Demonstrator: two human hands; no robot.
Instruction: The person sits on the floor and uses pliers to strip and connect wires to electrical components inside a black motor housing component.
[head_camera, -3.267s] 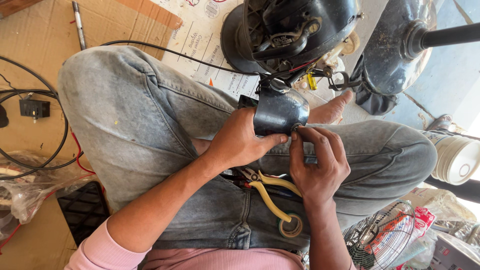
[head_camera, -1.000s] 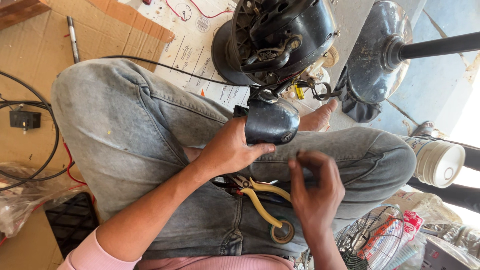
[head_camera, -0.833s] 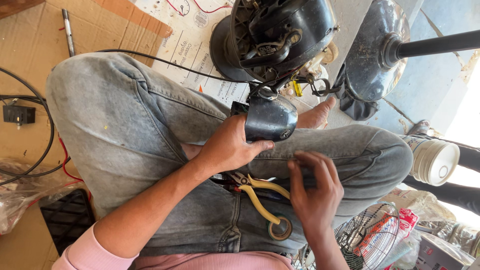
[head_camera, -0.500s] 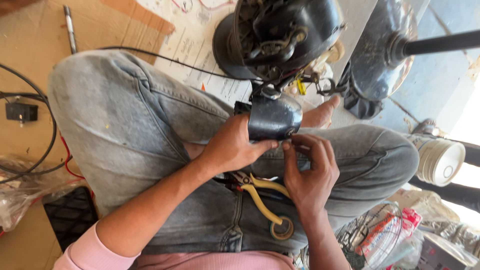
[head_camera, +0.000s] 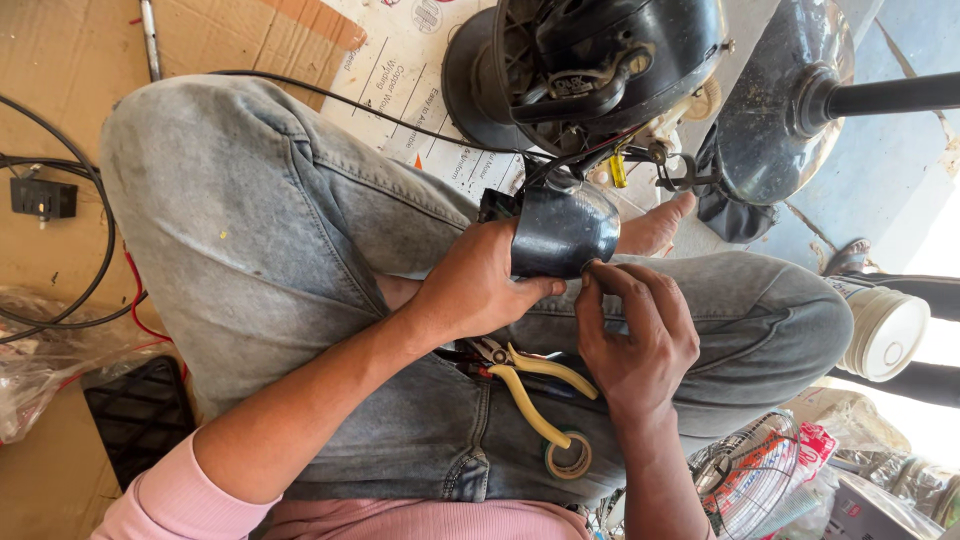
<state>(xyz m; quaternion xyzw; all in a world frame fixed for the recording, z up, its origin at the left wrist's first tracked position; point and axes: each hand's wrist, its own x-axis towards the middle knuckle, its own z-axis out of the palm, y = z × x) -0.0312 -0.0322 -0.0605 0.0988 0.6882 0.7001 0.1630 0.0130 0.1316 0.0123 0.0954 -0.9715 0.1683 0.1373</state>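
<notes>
Near: pliers (head_camera: 530, 385) and tape roll (head_camera: 568, 456) lie on the lap. Right hand (head_camera: 635, 335) has come back up since a second ago; its fingertips pinch narrowly at the black housing's (head_camera: 562, 230) near rim. Left hand (head_camera: 480, 285) still grips the housing. Far: fan motor (head_camera: 590, 65).

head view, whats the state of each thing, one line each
black motor cover: gripped by left hand, wires still attached
right hand: fingertips at cover's rim
fan motor: exposed, lying on floor
yellow-handled pliers: resting on lap
tape roll: flat on lap
wall socket: cable plugged in
</notes>
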